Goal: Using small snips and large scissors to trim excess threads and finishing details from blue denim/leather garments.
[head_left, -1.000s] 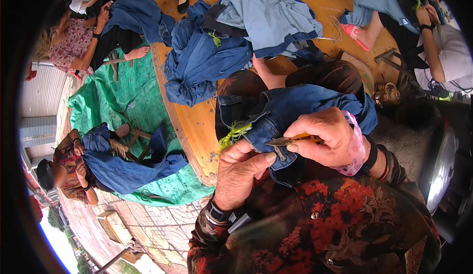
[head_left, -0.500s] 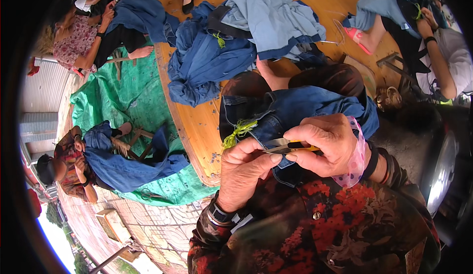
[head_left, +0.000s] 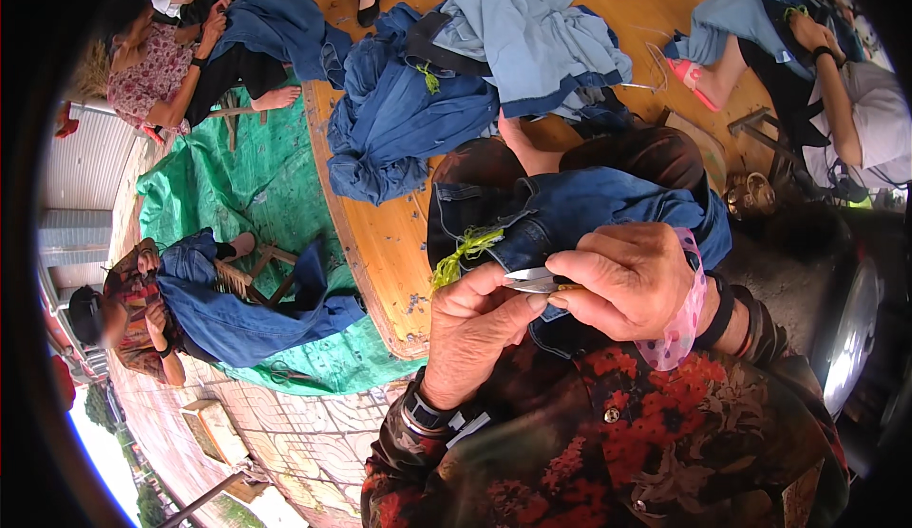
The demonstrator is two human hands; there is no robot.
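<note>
My left hand (head_left: 480,338) pinches the waistband edge of dark blue jeans (head_left: 617,196) lying across my lap. My right hand (head_left: 622,286) grips small yellow-handled thread snips (head_left: 527,277), their silver blades at the waistband beside my left thumb and fingers; the exact spot between the blades is hidden. A bright green-yellow bundle of thread (head_left: 467,251) hangs on the denim just left of the snips. A pink dotted band (head_left: 676,336) circles my right wrist.
Piled dark (head_left: 399,120) and pale jeans (head_left: 513,34) lie on a wooden board (head_left: 375,272) beside a green tarp (head_left: 228,186). Co-workers handle denim at upper left (head_left: 152,82), lower left (head_left: 133,319) and right (head_left: 850,120). A round metal object (head_left: 845,338) stands at right.
The snips and right fingers have turned over the waistband, showing more of both blades and less of the band's stitched tab. The view has shifted slightly.
</note>
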